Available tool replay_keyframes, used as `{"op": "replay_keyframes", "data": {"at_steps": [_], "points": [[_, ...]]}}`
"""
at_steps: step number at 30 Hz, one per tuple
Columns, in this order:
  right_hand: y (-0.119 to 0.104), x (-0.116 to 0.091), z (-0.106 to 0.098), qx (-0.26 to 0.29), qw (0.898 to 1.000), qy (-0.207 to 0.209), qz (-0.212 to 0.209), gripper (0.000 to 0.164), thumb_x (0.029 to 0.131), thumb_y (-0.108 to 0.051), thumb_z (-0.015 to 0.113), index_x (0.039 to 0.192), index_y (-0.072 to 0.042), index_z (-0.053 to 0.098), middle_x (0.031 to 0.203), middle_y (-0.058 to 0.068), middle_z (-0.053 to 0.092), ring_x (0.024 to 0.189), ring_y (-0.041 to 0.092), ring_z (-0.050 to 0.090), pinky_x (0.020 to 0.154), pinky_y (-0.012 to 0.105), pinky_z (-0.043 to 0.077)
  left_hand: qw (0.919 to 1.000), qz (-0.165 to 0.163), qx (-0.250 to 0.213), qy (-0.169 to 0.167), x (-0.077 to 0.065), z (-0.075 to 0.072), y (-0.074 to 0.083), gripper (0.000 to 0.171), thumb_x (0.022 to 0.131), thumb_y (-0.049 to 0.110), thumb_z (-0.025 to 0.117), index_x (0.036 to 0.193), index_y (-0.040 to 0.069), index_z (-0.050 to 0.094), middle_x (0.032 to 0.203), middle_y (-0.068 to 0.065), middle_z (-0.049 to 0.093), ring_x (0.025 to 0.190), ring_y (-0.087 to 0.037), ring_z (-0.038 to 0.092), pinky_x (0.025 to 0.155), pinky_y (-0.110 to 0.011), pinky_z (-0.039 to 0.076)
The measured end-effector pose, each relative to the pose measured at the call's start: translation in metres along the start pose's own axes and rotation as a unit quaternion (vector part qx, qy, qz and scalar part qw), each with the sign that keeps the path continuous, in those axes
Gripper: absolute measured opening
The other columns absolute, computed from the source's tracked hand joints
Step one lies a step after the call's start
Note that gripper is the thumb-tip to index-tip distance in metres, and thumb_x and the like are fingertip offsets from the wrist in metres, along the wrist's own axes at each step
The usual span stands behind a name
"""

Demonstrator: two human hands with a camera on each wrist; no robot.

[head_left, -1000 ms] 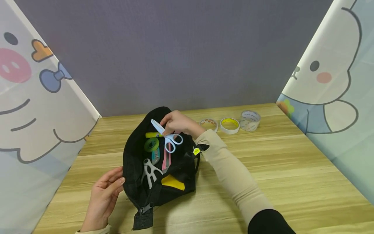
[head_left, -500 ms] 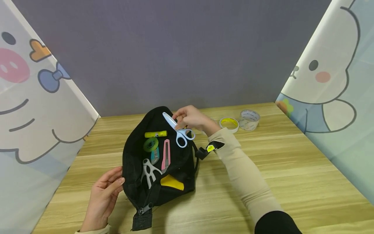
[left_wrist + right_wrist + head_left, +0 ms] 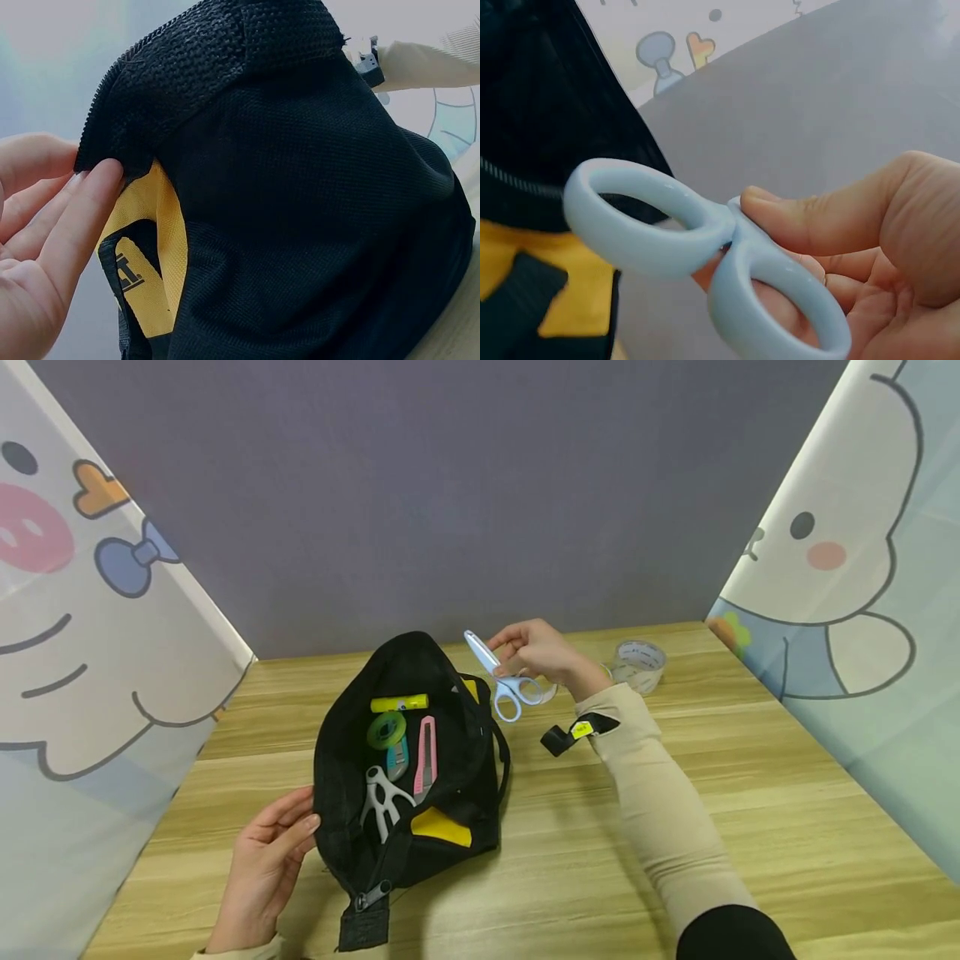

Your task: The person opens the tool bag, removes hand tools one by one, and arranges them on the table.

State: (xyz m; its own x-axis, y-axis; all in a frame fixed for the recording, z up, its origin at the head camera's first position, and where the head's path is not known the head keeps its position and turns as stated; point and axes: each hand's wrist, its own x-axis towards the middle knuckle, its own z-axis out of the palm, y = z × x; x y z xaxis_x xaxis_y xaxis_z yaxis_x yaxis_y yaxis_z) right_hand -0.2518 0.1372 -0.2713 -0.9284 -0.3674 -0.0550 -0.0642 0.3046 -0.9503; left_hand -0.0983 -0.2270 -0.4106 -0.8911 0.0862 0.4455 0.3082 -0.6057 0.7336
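Observation:
My right hand (image 3: pixel 543 652) pinches a pair of light blue scissors (image 3: pixel 514 687) just right of the black bag (image 3: pixel 337 777). In the right wrist view the thumb presses near the pivot, and both handle loops of the scissors (image 3: pixel 652 251) face the camera. My left hand (image 3: pixel 272 860) pinches the bag's left rim between thumb and fingers; the left wrist view shows that zip edge (image 3: pixel 112 127) held up. Inside the open bag lie a yellow tube (image 3: pixel 400 702), a green tape roll (image 3: pixel 386 730), a teal cutter (image 3: pixel 397 760), a pink utility knife (image 3: pixel 425 758) and a grey-white spring clamp (image 3: pixel 384 799).
A clear tape roll (image 3: pixel 640 665) stands at the back right of the wooden table (image 3: pixel 720 760). Another roll is mostly hidden behind the right hand. A grey panel (image 3: pixel 480 493) closes off the back, with printed cartoon sheets (image 3: pixel 832 635) at the sides.
My right hand has lifted the scissors out over the bag's right rim and carried them to the right. My left hand stays on the left rim.

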Motion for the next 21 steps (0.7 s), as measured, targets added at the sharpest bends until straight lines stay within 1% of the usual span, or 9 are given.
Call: {"op": "replay_keyframes", "data": {"at_steps": [4,8,10,14,18,21], "points": [[0.004,-0.006,-0.017,-0.016,1.0,0.015,0.007,0.04,0.085,0.014,0.068,0.124,0.013,0.057,0.077,0.007,0.062,0.059,0.012,0.06,0.048,0.022,0.051,1.0,-0.001,0.004,0.006,0.0,0.0,0.0,0.042,0.092,-0.026,0.044,0.122,-0.007,0.066,0.112,-0.013,0.072,0.096,-0.017,0.071,0.073,-0.025,0.059],[0.011,-0.013,-0.038,-0.021,0.999,0.03,0.022,0.041,0.087,0.013,0.066,0.126,0.013,0.055,0.081,0.008,0.061,0.062,0.013,0.06,0.05,0.023,0.052,0.9999,-0.005,0.008,0.013,0.001,0.002,0.0,0.044,0.092,-0.028,0.042,0.122,-0.007,0.066,0.111,-0.014,0.072,0.098,-0.018,0.071,0.074,-0.026,0.059],[0.015,-0.016,-0.049,-0.021,0.999,0.037,0.027,0.042,0.088,0.013,0.065,0.127,0.013,0.053,0.082,0.008,0.061,0.063,0.014,0.062,0.052,0.024,0.054,0.9999,-0.006,0.005,0.01,0.002,0.002,0.0,0.043,0.092,-0.028,0.042,0.122,-0.008,0.066,0.111,-0.014,0.072,0.098,-0.019,0.071,0.075,-0.026,0.059],[0.023,-0.024,-0.067,-0.031,0.998,0.055,0.03,0.043,0.089,0.011,0.065,0.13,0.013,0.051,0.083,0.005,0.061,0.067,0.012,0.062,0.058,0.025,0.056,1.0,-0.007,0.003,0.004,0.003,0.002,0.001,0.043,0.092,-0.027,0.043,0.123,-0.008,0.066,0.112,-0.014,0.072,0.097,-0.018,0.071,0.075,-0.026,0.059],[0.028,-0.031,-0.08,-0.031,0.996,0.077,0.038,0.044,0.09,0.009,0.065,0.131,0.012,0.05,0.083,0.001,0.06,0.071,0.011,0.061,0.062,0.025,0.056,0.9999,-0.005,-0.007,-0.006,0.003,0.001,0.001,0.042,0.093,-0.026,0.043,0.124,-0.008,0.065,0.113,-0.014,0.072,0.097,-0.018,0.071,0.075,-0.026,0.059],[0.035,-0.035,-0.088,-0.031,0.994,0.096,0.041,0.045,0.089,0.01,0.066,0.131,0.013,0.05,0.082,0.001,0.059,0.071,0.01,0.06,0.062,0.025,0.056,0.9999,-0.001,-0.011,-0.012,0.002,-0.001,0.0,0.042,0.093,-0.027,0.043,0.124,-0.008,0.064,0.113,-0.015,0.072,0.098,-0.019,0.071,0.075,-0.026,0.059]]}}
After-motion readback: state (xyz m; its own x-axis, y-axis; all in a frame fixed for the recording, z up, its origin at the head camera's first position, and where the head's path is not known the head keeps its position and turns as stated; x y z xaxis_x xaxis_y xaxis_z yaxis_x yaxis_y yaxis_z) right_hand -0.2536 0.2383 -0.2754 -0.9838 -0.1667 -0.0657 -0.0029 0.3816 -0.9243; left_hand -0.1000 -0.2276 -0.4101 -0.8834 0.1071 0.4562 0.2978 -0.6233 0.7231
